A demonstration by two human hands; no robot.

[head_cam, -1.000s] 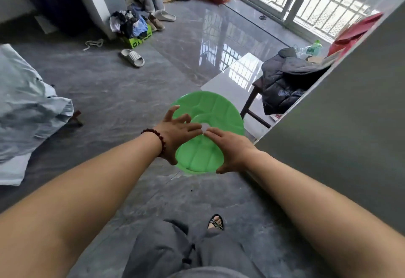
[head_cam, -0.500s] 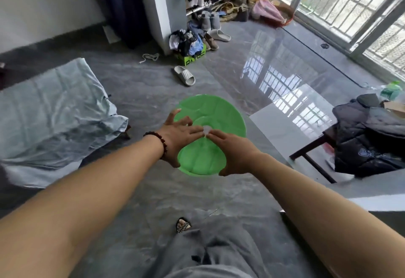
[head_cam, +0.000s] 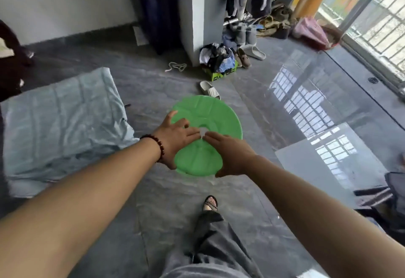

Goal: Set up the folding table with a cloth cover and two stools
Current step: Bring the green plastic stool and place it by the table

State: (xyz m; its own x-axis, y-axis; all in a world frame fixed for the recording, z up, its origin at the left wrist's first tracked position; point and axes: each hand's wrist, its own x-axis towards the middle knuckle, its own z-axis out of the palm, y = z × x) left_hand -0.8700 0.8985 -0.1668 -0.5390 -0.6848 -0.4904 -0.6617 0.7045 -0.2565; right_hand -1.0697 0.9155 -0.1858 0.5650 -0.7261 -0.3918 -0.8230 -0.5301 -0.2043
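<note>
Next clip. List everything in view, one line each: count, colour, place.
green stool: one, green, flat round disc, centre, between both hands.
cloth: one, pale blue, draped over something low, left.
slippers: two, off-white, one beyond the stool, one by the pillar.
box: one, green, stuffed with clothes, beside the pillar.
low table: one, glossy white top, right.
garment: one, dark, right edge.
bag: one, pink, far right.
left hand: one, dark-red beaded bracelet, grip on the stool's left.
right hand: one, grip on its right.
foot: one, black sandal, bottom centre.

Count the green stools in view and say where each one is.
1. The green stool is held by the left hand and right hand above the floor. A second may be out of frame.
</note>
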